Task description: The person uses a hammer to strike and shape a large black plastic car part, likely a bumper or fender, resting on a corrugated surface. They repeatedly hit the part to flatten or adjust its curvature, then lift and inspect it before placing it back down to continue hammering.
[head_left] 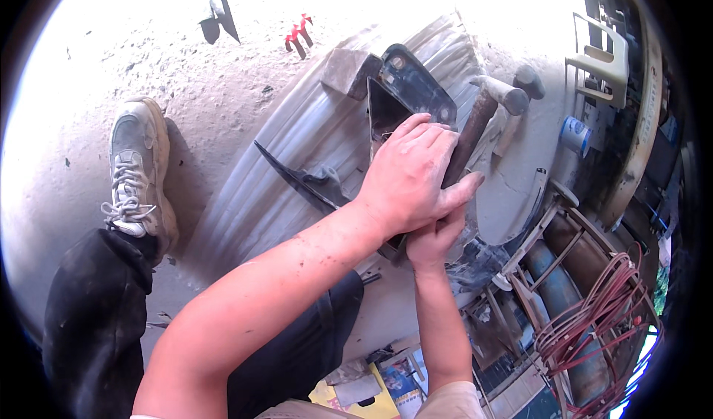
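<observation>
My left hand [416,168] lies across the middle, over a black box-like metal part [386,107]; its fingers are bent together and what they close on is hidden. Partly beneath it, my right hand [437,242] is closed around the lower handle of a hammer [472,126]. The hammer's head points away to the far right. My left thumb crosses over near the handle and the right hand. Beside the part are a black plate with holes [417,81], a grey block [347,72] and a black pointed metal piece [304,181], all on a crumpled pale sheet [260,204].
A second hammer-like tool [529,82] lies beyond the first. On the right stand a white plastic stool [605,63], a blue-and-white can [575,135], and a metal frame with coiled reddish cable [594,322]. Red-and-black pieces [298,34] lie far left of centre; my shoe [137,167] is left.
</observation>
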`<state>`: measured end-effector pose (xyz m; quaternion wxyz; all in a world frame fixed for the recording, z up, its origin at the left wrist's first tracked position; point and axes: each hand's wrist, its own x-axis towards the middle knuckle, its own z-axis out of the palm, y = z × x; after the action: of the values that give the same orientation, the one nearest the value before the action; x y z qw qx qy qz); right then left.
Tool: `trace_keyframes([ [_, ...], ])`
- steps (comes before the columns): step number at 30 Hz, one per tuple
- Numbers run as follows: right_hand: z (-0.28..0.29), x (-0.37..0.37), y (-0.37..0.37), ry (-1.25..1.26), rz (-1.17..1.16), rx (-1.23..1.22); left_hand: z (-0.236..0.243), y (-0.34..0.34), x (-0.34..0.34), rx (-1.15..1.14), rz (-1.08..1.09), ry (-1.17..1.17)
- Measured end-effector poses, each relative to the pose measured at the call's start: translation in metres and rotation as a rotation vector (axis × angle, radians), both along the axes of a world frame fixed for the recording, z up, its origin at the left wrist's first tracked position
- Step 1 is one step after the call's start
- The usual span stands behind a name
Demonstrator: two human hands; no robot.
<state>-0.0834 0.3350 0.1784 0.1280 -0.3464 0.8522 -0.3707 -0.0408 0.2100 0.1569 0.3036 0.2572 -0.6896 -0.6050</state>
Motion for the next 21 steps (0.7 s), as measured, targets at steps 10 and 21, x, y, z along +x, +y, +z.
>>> trace_keyframes([
  [10,0.009,-0.005,-0.022,0.338,0.055,0.247,0.001,-0.017,0.005,0.348,-0.043,0.013],
  [21,0.005,-0.017,-0.060,0.132,0.112,0.613,0.017,-0.088,0.073,0.475,0.008,-0.126],
])
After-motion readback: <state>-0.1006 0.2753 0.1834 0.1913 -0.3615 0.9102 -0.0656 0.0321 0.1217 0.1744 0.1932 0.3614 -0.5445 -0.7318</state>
